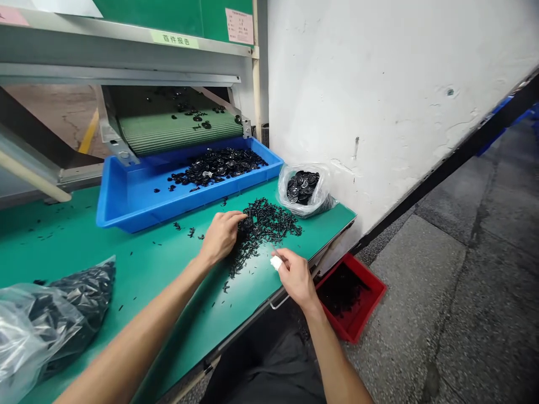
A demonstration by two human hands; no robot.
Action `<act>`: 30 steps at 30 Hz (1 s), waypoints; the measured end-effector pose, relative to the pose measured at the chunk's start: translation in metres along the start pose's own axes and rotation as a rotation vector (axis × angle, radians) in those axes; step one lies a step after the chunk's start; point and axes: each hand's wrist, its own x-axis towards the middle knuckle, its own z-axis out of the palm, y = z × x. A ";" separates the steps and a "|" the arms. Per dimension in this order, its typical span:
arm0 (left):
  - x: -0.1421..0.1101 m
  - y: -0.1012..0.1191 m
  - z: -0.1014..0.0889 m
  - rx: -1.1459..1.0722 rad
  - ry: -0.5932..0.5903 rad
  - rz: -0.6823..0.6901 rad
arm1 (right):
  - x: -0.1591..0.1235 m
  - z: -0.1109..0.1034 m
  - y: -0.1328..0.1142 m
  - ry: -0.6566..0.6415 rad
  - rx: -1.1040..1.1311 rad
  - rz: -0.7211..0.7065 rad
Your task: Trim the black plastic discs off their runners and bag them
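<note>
My left hand [220, 237] reaches to the left edge of a pile of small black plastic bits [269, 221] on the green tabletop. Its thumb and forefinger are pressed together at the pile; what they pinch blends into the black bits. My right hand [297, 277] is closed around a thin, slender tool [275, 252] at the pile's near side. The tool's tip points toward the pile, and its exact kind is too small to make out. A white wrapping [276, 262] covers a digit of that hand.
Behind the pile stands a blue tray [168, 212] of round black parts, below a green conveyor belt [181, 132]. An open clear bag [314, 207] of black discs sits right. Another filled bag [80, 297] lies left. A red bin [357, 320] stands on the floor.
</note>
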 end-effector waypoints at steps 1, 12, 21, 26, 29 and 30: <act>0.008 -0.002 0.001 0.017 -0.068 0.065 | 0.002 0.000 0.000 0.000 -0.008 -0.004; 0.043 -0.014 -0.001 0.110 -0.406 0.246 | 0.011 -0.002 0.001 -0.027 0.018 0.089; 0.056 -0.023 -0.010 0.023 -0.451 0.177 | 0.016 -0.003 0.003 -0.039 0.072 0.149; 0.057 -0.016 -0.022 -0.124 -0.320 0.051 | 0.016 -0.002 0.002 -0.043 0.116 0.188; 0.042 -0.005 -0.025 -0.283 -0.205 -0.079 | 0.015 -0.001 0.001 -0.052 0.107 0.184; 0.034 0.001 -0.025 -0.421 -0.163 -0.167 | 0.015 -0.001 0.001 -0.054 0.106 0.180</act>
